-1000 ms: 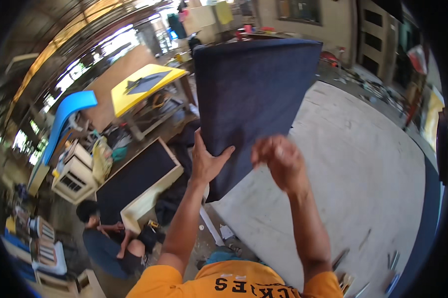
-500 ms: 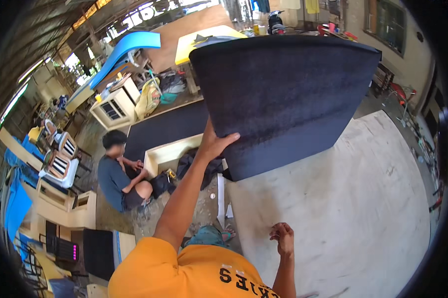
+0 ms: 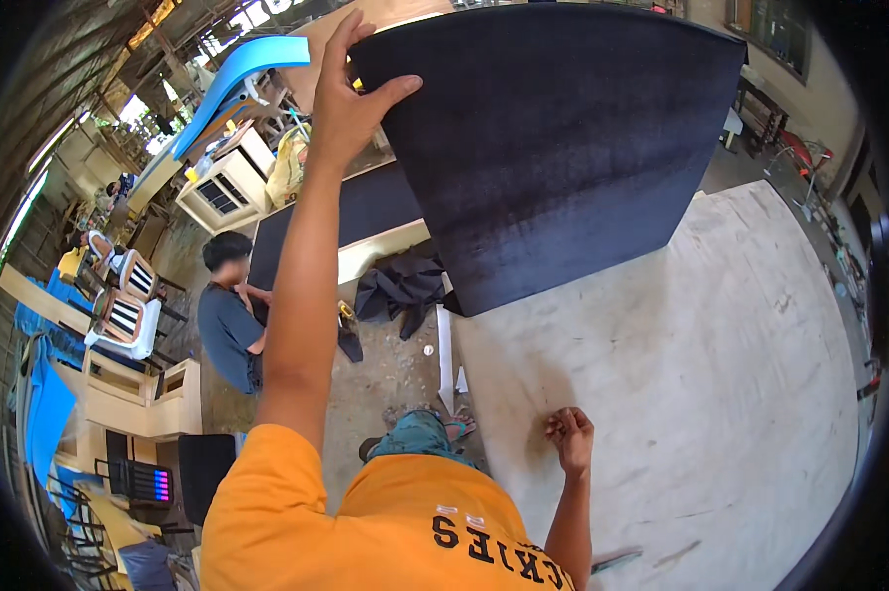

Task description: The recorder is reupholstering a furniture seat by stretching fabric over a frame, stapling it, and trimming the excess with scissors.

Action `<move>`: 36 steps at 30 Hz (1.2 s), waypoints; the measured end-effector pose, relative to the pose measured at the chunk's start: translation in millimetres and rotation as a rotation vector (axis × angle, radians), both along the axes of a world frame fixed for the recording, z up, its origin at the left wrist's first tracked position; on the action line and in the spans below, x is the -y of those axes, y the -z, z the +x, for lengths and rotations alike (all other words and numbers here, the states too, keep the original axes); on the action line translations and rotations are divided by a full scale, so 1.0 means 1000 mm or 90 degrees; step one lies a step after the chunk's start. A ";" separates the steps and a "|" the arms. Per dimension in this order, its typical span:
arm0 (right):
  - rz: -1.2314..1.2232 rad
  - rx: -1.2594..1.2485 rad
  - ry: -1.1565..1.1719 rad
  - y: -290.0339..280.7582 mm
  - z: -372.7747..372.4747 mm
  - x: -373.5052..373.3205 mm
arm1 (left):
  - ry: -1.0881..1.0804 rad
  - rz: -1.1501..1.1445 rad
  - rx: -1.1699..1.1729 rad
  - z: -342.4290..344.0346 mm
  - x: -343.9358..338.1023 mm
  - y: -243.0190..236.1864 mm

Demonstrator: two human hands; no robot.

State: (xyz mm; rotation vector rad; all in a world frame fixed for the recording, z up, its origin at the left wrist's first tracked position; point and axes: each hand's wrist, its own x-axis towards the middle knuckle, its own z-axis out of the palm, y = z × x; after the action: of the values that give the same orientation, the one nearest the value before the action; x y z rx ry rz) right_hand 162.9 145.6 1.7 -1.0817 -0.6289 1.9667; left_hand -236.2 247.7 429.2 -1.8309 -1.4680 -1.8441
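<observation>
Panel (image 3: 563,158) stands on the desk (image 3: 720,414), wide from left to right; my left grip (image 3: 351,110), the nearer, clasps its upper left corner; my right grip (image 3: 571,439), half curled, hangs apart, contents I cannot tell.

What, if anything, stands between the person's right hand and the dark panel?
Nothing visible does: between the right hand and the dark panel, only the pale work surface shows. The left hand is at the panel's upper left corner, outside that gap.
</observation>
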 end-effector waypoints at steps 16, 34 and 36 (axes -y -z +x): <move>-0.026 -0.028 0.021 0.007 0.011 0.000 | -0.062 -0.037 -0.104 -0.008 0.007 -0.002; 0.100 0.037 0.070 -0.088 -0.001 0.008 | 0.038 -0.100 0.157 0.075 0.071 0.142; 0.176 0.000 0.118 -0.115 0.011 0.010 | 0.053 -0.144 0.179 0.109 0.089 0.161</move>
State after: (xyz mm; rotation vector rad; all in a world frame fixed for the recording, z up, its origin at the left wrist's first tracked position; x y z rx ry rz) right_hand 174.2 135.8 116.5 -0.9335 -0.7488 1.6645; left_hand -126.9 158.7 268.6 -1.8096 -1.7848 -2.1247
